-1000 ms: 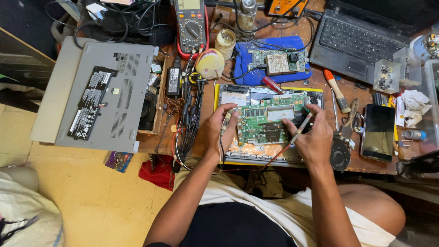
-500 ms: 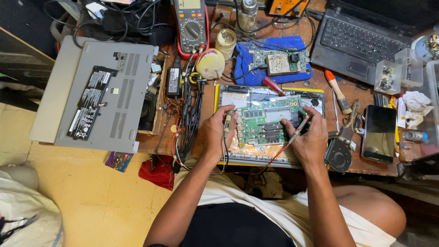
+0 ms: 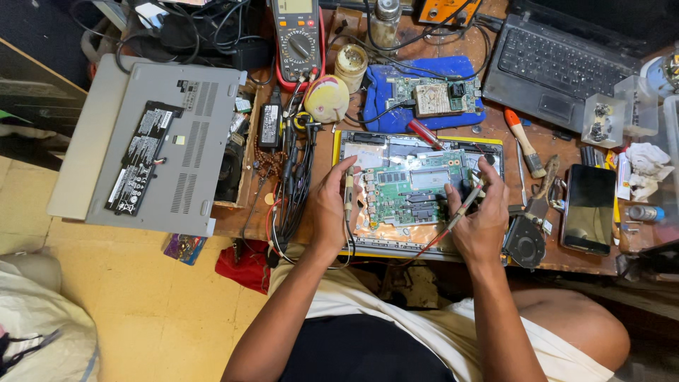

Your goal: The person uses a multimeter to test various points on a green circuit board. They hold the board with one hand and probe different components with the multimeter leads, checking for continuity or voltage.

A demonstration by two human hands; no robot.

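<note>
Both hands have crept up the board (image 3: 414,192); left hand (image 3: 331,206) and right hand (image 3: 481,223) each pinch a probe.

There is only one view, from a camera on the person's head. It looks almost straight down at the workbench (image 3: 311,163), from fairly near. The bench fills the upper half of the frame, the floor (image 3: 155,311) the lower left.

Cluttered wooden workbench (image 3: 640,258), yellow floor (image 3: 152,311)
</note>
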